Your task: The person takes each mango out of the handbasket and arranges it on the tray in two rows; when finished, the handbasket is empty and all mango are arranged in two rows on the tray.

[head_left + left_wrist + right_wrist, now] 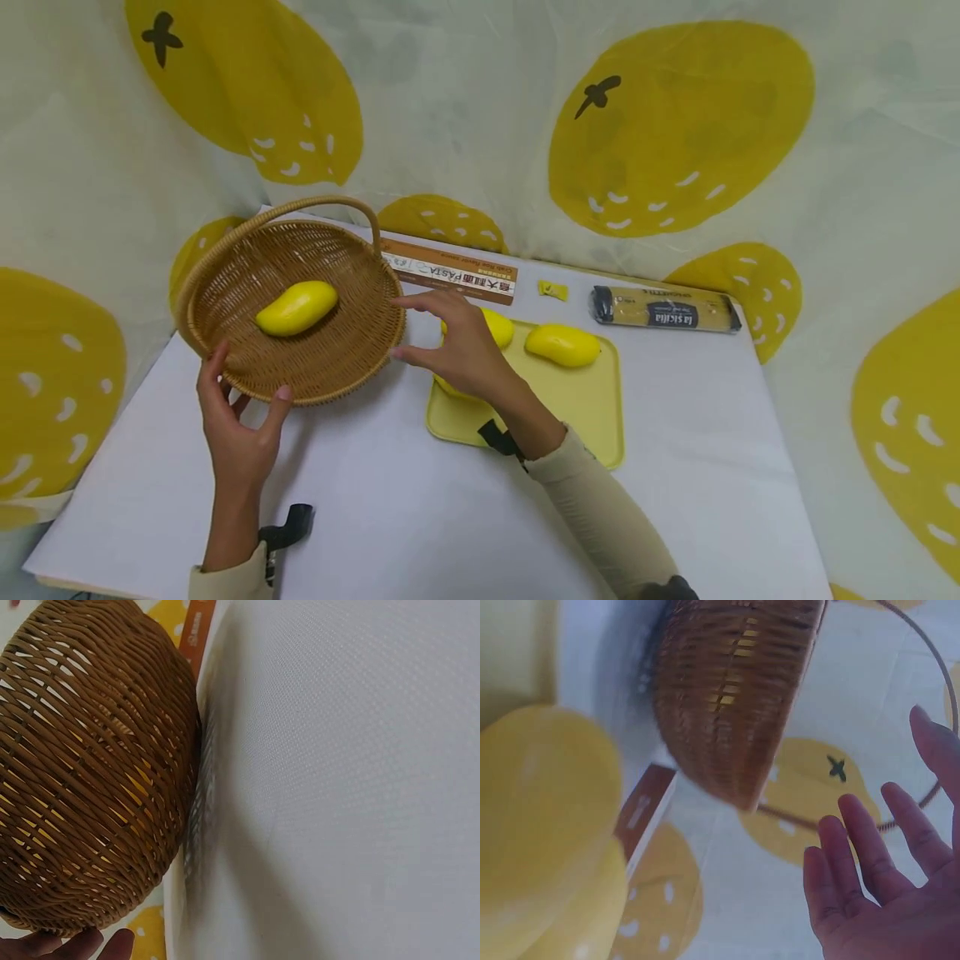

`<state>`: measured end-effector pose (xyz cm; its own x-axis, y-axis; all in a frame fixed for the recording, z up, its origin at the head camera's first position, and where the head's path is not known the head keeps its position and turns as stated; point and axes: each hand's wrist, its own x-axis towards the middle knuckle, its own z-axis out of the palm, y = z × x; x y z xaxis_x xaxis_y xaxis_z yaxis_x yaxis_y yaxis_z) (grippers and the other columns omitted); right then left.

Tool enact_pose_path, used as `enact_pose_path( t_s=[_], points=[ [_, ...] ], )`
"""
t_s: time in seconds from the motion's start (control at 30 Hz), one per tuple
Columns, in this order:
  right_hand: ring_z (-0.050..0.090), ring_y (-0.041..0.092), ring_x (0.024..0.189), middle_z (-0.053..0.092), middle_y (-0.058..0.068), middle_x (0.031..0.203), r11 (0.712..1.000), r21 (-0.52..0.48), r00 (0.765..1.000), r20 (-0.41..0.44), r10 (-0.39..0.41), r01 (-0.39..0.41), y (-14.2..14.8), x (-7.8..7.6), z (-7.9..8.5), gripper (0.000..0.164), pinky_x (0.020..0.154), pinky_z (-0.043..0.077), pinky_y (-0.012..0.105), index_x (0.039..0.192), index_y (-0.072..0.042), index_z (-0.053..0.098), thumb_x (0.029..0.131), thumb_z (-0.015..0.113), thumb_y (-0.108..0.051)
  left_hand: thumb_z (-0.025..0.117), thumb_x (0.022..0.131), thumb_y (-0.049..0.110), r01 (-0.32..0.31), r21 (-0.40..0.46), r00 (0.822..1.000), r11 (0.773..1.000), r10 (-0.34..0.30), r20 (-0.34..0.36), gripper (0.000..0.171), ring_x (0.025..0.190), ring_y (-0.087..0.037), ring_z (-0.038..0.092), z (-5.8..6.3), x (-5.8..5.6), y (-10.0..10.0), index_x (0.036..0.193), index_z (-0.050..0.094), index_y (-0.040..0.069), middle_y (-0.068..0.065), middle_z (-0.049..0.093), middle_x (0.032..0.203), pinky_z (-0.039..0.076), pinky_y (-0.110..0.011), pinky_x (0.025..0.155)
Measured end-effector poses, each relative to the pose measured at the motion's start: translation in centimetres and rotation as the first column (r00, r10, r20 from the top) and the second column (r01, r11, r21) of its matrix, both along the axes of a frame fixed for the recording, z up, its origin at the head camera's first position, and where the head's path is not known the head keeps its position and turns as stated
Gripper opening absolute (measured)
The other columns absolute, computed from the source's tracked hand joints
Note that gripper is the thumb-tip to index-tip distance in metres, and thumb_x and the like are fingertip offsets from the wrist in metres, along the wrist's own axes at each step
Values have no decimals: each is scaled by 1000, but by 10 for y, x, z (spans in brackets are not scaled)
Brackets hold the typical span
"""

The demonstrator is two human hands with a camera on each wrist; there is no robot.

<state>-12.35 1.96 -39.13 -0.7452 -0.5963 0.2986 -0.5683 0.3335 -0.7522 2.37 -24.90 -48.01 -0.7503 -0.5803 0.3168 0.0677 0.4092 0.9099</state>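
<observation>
A brown wicker basket (322, 367) with an arched handle stands at the left of the table, one yellow mango (297, 308) lying inside. My left hand (240, 433) holds its front-left rim, thumb and fingers set apart along the edge. In the left wrist view, a few fingertips (84, 943) show against the weave. My right hand (468, 346) is spread beside the basket's right rim, above the left part of a yellow tray (570, 417). Its fingers (870, 847) look apart from the wicker. More mangoes (562, 344) lie in the tray, partly hidden by that hand.
Behind the basket and tray lies a long pasta box (457, 271). A small yellow packet (552, 289) and a spaghetti pack (666, 309) lie along the back of the white table (390, 517). A patterned curtain (465, 100) hangs behind.
</observation>
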Motion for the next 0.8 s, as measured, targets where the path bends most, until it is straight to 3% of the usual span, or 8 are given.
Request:
enact_pose_path(
  t_s=[0.13, 0.43, 0.8],
  points=[
    [57, 15, 136, 70, -7, 141, 999, 19, 999, 2, 47, -47, -27, -4, 4, 62, 116, 45, 39, 143, -25, 68, 86, 90, -36, 81, 83, 7, 3, 1, 1000, 1000, -3, -4, 94, 139, -28, 47, -1, -1, -2, 164, 36, 24, 2, 35, 170, 43, -24, 104],
    [51, 14, 140, 63, -7, 150, 981, 171, 993, -51, 104, -94, -84, -15, 7, 72, 123, 34, 34, 152, -28, 59, 87, 88, -41, 79, 84, 9, 16, 5, 999, 1000, -16, -28, 92, 140, -29, 46, -1, -5, -4, 165, 35, 23, 0, 35, 170, 42, -26, 107],
    [44, 18, 149, 56, -5, 158, 943, 313, 990, -40, 134, -115, -136, -32, -8, 80, 127, 27, 33, 158, -31, 51, 88, 87, -42, 78, 85, 9, 16, 15, 1000, 1000, -16, -22, 91, 142, -30, 46, -3, -1, -5, 164, 36, 24, 2, 35, 171, 43, -26, 107]
  ],
)
